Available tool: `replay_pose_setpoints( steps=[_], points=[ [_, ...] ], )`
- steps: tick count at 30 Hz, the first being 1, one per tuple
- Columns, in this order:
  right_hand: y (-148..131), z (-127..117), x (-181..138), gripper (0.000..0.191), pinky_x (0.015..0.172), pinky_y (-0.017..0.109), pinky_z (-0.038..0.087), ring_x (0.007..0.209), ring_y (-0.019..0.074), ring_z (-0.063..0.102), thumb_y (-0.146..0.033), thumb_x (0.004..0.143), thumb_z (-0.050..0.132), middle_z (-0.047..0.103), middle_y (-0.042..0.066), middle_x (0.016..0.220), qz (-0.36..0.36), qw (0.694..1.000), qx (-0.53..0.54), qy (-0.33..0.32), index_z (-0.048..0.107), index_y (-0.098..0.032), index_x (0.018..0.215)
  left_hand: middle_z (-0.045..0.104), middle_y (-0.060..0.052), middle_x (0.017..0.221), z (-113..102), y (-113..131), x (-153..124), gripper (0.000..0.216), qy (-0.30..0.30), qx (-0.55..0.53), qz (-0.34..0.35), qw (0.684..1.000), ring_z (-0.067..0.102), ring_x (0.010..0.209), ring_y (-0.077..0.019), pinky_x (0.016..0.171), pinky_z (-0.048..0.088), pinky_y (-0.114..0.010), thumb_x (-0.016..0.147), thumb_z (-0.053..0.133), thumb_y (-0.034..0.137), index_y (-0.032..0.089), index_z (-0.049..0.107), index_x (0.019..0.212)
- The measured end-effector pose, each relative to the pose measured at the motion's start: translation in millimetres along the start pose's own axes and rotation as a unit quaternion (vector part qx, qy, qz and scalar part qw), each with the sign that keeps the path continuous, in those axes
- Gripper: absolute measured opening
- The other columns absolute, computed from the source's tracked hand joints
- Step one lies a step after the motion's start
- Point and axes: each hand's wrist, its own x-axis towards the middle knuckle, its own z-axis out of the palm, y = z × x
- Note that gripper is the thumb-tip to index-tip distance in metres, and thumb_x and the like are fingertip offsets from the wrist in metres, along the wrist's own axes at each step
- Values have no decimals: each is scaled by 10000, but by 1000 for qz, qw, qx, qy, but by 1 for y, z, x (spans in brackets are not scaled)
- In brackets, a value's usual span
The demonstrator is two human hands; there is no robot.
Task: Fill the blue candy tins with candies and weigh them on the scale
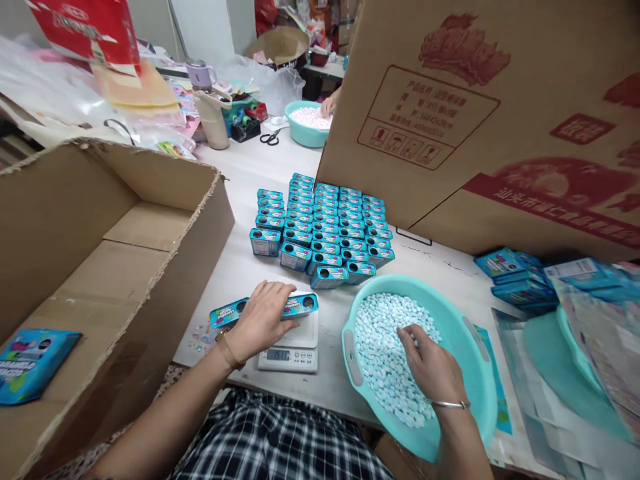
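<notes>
My left hand [260, 320] rests on a blue tin [303, 305] lying on a small digital scale [293, 350], fingers curled over its top. A second blue tin [227, 312] lies just left of the scale. My right hand [430, 367] reaches into a teal basin [470, 347] of small white candies [385, 347], fingertips pinched down among them. Behind the scale stand several rows of upright blue tins [325, 223] with round holes on top.
A large open cardboard box [115, 253] lies on its side at left with a blue packet [30, 363] inside. A big printed carton [480, 120] stands at right. Flat blue tins [515, 277] pile beside it. Another person's hand [329, 105] reaches a far teal bowl [305, 130]. Scissors [270, 138] lie nearby.
</notes>
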Motion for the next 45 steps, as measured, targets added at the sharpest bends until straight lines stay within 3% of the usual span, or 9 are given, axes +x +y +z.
replay_pose_setpoints(
  steps=[4, 7, 9, 15, 18, 24, 29, 33, 45],
  points=[
    [11, 6, -3, 391, 978, 489, 408, 1186, 323, 538, -487, 894, 477, 587, 130, 1288, -50, 992, 76, 92, 666, -241, 1131, 618, -47, 993, 6, 5, -2, 252, 19, -93, -40, 995, 601, 916, -224, 791, 465, -345, 806, 631, 164, 197, 552, 1043],
    [3, 5, -8, 390, 1026, 496, 398, 1204, 304, 530, -511, 864, 549, 615, 125, 1250, -6, 947, 281, 157, 690, -232, 1097, 593, -28, 981, -3, 25, 6, 245, 60, -184, -16, 981, 592, 912, -187, 780, 464, -301, 828, 623, 169, 217, 571, 1062],
    [-12, -2, -10, 379, 968, 452, 458, 1146, 279, 579, -528, 839, 607, 660, 110, 1179, 50, 854, 494, 156, 695, -229, 1056, 577, -31, 975, -15, 49, 21, 256, 79, -212, 29, 974, 587, 903, -180, 781, 470, -296, 839, 627, 188, 224, 587, 1089],
    [-45, -26, -1, 323, 779, 361, 564, 1031, 215, 658, -510, 857, 622, 711, 65, 1073, 109, 407, 904, 73, 683, -220, 987, 566, -48, 980, -23, 140, 71, 307, 9, -127, 235, 964, 578, 892, -205, 770, 492, -321, 843, 600, 197, 248, 590, 1146],
    [-45, -23, 2, 264, 641, 317, 572, 841, 187, 696, -380, 956, 496, 728, 59, 929, 172, 319, 930, 68, 668, -190, 894, 553, -46, 912, -5, 159, 84, 218, -53, -20, 262, 963, 577, 830, -224, 667, 470, -327, 825, 594, 202, 236, 610, 1039],
    [-49, -22, -2, 264, 603, 277, 566, 697, 156, 679, -256, 981, 436, 708, 43, 793, 221, 246, 941, 73, 639, -170, 835, 558, -45, 1011, -4, 160, 86, 340, -45, -37, 249, 967, 582, 880, -221, 721, 475, -336, 851, 580, 236, 277, 563, 1187],
    [-53, -29, -1, 227, 689, 300, 579, 788, 156, 686, -232, 963, 447, 706, 45, 846, 204, 234, 949, 53, 644, -177, 864, 559, -43, 1035, -13, 156, 79, 353, -48, -92, 227, 968, 581, 921, -214, 799, 479, -329, 850, 598, 244, 289, 573, 1200],
    [-56, -24, -1, 120, 727, 300, 578, 821, 149, 680, -169, 900, 533, 702, 30, 850, 206, 276, 938, 37, 645, -196, 865, 549, -37, 1038, -14, 138, 72, 355, -53, -153, 194, 968, 572, 912, -194, 817, 471, -320, 845, 611, 206, 285, 587, 1190],
    [-97, -9, -9, 324, 399, 160, 241, 435, 33, 256, -463, 787, 727, 388, -94, 559, 55, 600, 796, 59, 591, -175, 843, 544, -52, 1000, -25, 122, 58, 403, -39, -84, 196, 976, 539, 907, -217, 805, 463, -343, 789, 553, 93, 263, 601, 1151]
  ],
)
